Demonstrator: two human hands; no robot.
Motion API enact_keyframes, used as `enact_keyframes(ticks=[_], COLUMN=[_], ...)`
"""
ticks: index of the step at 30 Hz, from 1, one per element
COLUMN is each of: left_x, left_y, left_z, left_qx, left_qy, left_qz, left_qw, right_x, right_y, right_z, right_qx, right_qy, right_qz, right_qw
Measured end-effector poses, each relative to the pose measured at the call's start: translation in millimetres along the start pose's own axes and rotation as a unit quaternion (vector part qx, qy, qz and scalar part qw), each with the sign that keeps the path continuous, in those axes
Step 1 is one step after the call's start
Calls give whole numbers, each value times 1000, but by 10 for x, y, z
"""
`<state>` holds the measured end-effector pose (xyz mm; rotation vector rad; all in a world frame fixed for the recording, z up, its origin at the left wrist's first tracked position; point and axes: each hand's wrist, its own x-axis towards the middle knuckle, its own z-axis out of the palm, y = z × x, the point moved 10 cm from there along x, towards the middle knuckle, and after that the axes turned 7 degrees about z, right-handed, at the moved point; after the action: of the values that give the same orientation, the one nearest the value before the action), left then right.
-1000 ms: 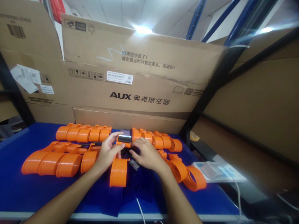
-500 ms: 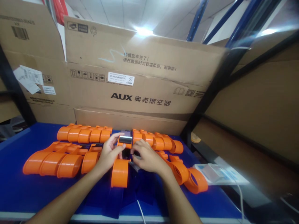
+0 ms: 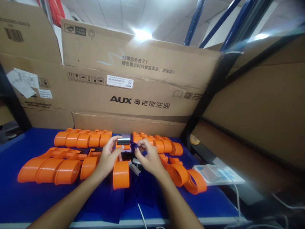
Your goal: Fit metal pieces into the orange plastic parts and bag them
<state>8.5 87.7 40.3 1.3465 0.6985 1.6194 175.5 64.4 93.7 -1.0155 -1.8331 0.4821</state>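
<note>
An orange tape dispenser is gripped in my left hand, with the thumb over its front end. That end carries a black strip and a pale toothed edge. The orange round part below the hand looks like the same tape dispenser's hub. Beside it, my right hand pinches a small dark blue plastic piece between thumb and fingers. Below the fingers lie loose grey metal strips. Dark blue plastic sheets are nearer to me, hard to tell from the tabletop.
Orange tape dispensers stand in rows at left and back right; more lie at right. A cardboard wall closes the back of the blue table. A white cable hangs over the front edge.
My right hand has lifted slightly off the metal strips and now pinches a dark blue plastic piece beside the dispenser. My left hand keeps its hold. The view has shifted a little.
</note>
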Motion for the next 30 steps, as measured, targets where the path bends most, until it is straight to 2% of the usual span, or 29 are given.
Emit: enact_keyframes(ticks=[4, 13, 30], left_x=[3, -10, -20], left_y=[6, -2, -45], left_z=[10, 28, 43], left_qx=[4, 23, 9], left_qy=[-5, -14, -15], left_qz=[3, 5, 3], left_qw=[1000, 1000, 1000], right_x=[-34, -51, -36], right_y=[-86, -99, -31], right_z=[41, 72, 102], right_qx=[-14, -77, -82], right_qy=[1, -2, -33], right_qz=[-24, -54, -61], right_qw=[1000, 996, 994])
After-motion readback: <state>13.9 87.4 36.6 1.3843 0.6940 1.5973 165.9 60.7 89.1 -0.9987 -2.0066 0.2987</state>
